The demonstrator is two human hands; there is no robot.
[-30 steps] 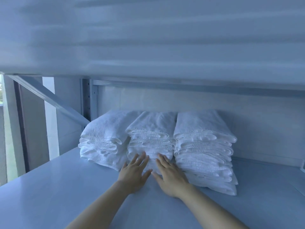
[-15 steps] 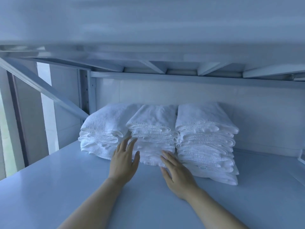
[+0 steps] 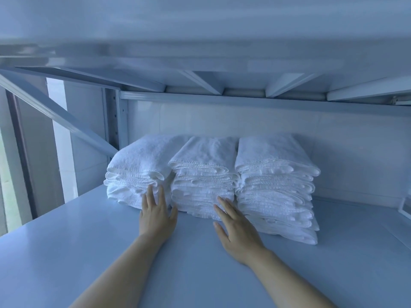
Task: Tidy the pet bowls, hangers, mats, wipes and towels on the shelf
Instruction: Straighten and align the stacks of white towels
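Observation:
Three stacks of folded white towels stand side by side at the back of the shelf board [image 3: 89, 252]: a left stack [image 3: 138, 167], a middle stack [image 3: 202, 174] and a taller right stack [image 3: 275, 185]. My left hand [image 3: 156, 214] lies flat with straight fingers, its fingertips touching the front of the left stack near the gap to the middle one. My right hand [image 3: 238, 230] is flat too, fingers straight, fingertips against the lower front of the middle stack beside the right stack. Neither hand holds anything.
The shelf above [image 3: 200, 52] hangs low over the towels, with metal braces under it. A diagonal brace [image 3: 55, 116] and an upright post [image 3: 115, 121] bound the left side. A white wall [image 3: 344, 141] closes the back. Bare board stretches in front of the stacks.
My hands have spread apart: the left slid from the middle stack's front to the left stack, the right shifted right along the middle stack. The view tilted up.

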